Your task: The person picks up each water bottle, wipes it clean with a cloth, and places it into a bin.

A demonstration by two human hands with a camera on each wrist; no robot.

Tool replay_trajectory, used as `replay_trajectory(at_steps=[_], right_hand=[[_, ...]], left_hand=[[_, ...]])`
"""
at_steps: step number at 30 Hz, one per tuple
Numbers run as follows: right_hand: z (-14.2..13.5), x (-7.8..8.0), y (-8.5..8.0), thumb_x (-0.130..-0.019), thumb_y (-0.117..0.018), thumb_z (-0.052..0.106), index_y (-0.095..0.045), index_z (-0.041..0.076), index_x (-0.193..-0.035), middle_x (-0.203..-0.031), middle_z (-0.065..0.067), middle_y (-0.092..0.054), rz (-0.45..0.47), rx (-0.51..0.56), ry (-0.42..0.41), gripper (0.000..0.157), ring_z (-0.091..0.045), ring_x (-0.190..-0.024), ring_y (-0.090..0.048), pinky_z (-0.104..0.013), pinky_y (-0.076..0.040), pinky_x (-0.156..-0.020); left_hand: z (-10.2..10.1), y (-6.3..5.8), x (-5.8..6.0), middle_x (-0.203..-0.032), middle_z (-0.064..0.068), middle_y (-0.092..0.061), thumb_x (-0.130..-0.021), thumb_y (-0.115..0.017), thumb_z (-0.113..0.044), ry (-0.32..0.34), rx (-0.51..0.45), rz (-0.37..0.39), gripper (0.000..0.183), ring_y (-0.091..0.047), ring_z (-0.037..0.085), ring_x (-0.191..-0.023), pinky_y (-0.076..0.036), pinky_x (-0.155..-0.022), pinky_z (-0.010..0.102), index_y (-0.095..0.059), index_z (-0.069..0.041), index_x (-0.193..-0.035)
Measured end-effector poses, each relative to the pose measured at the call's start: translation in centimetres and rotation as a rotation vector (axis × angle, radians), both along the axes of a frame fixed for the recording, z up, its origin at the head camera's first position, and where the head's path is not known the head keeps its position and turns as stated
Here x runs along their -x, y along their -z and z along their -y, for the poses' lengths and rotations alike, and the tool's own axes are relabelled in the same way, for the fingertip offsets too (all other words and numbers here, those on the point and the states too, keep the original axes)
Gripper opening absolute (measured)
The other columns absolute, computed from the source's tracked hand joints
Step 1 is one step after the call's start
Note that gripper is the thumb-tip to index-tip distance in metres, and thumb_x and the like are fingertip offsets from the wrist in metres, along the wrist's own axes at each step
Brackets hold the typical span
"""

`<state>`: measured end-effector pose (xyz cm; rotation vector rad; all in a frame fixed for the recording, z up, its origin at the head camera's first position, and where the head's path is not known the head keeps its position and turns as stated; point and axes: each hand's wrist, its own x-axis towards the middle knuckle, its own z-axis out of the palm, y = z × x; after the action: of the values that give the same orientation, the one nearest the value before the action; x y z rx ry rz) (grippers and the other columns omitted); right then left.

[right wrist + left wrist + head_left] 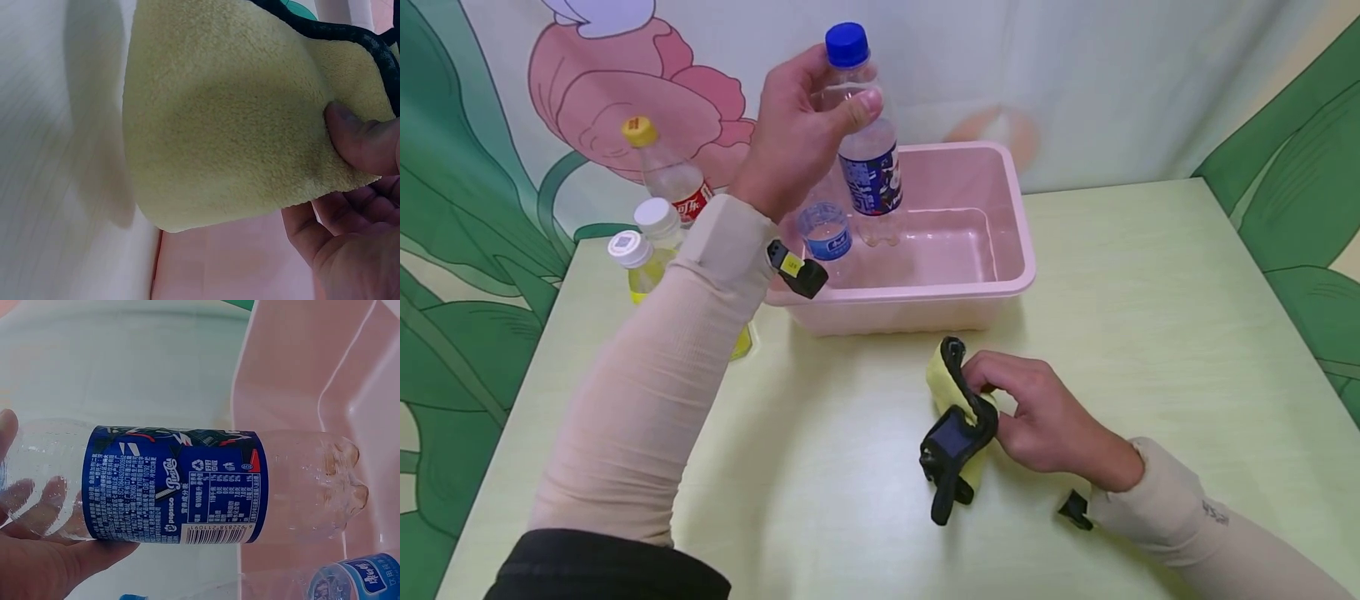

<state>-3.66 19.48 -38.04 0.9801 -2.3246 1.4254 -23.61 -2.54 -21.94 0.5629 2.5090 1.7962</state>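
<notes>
My left hand (808,125) grips a clear plastic bottle (870,171) near its neck, with a blue cap and a dark blue label. The bottle stands upright over the pink bin (1011,225); whether its base touches the bin floor I cannot tell. In the left wrist view the bottle's label (172,484) shows a barcode. A second bottle with a light blue label (826,232) is inside the bin at the left. My right hand (1048,417) pinches a folded yellow cloth (231,119) with black edging, in front of the bin. Its thumb presses the fuzzy side.
Left of the bin stand a yellow-capped bottle (673,179) with a red label and two white-capped bottles, one (642,271) with yellow contents, partly behind my left forearm. The pale table (1150,333) meets a printed curtain (1112,75) at the back.
</notes>
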Motion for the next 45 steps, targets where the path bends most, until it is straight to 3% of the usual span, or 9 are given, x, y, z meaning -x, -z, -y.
replay_trajectory(at_steps=[16,30,39,45], right_hand=[[0.0,-0.3,0.4,-0.075,-0.065,-0.018,-0.061,0.013,-0.086,-0.091,0.006,-0.068,0.017,-0.005,-0.019,0.033,-0.007,-0.087,-0.063,-0.029,-0.059,-0.078],[0.1,-0.2,-0.1,-0.074,-0.063,-0.021,-0.061,0.013,-0.087,-0.092,0.004,-0.069,0.012,0.001,-0.04,0.036,-0.008,-0.088,-0.064,-0.019,-0.057,-0.084],[0.1,-0.5,-0.2,-0.077,-0.064,-0.017,-0.061,0.012,-0.086,-0.093,0.004,-0.069,0.065,-0.016,-0.028,0.031,-0.008,-0.09,-0.065,-0.026,-0.06,-0.083],[0.2,-0.7,-0.4,-0.077,-0.062,-0.017,-0.061,0.013,-0.086,-0.093,0.005,-0.069,0.083,-0.019,-0.035,0.031,-0.007,-0.091,-0.065,-0.024,-0.06,-0.084]], left_hand=[[-0.4,1.0,0.3,-0.152,0.002,-0.061,-0.102,-0.067,-0.023,0.007,0.031,0.006,0.045,-0.058,0.019,-0.142,-0.044,-0.122,0.043,-0.058,-0.013,-0.145],[-0.4,1.5,0.9,-0.152,0.003,-0.061,-0.102,-0.067,-0.023,0.004,0.027,0.032,0.046,-0.058,0.02,-0.142,-0.044,-0.122,0.045,-0.057,-0.013,-0.146],[-0.6,1.9,1.0,-0.152,0.001,-0.06,-0.102,-0.067,-0.024,0.005,0.038,0.046,0.045,-0.058,0.02,-0.142,-0.044,-0.122,0.046,-0.058,-0.015,-0.145],[-0.6,1.9,1.0,-0.152,0.002,-0.06,-0.102,-0.067,-0.023,0.004,0.041,0.055,0.045,-0.059,0.02,-0.142,-0.044,-0.122,0.047,-0.058,-0.014,-0.145]])
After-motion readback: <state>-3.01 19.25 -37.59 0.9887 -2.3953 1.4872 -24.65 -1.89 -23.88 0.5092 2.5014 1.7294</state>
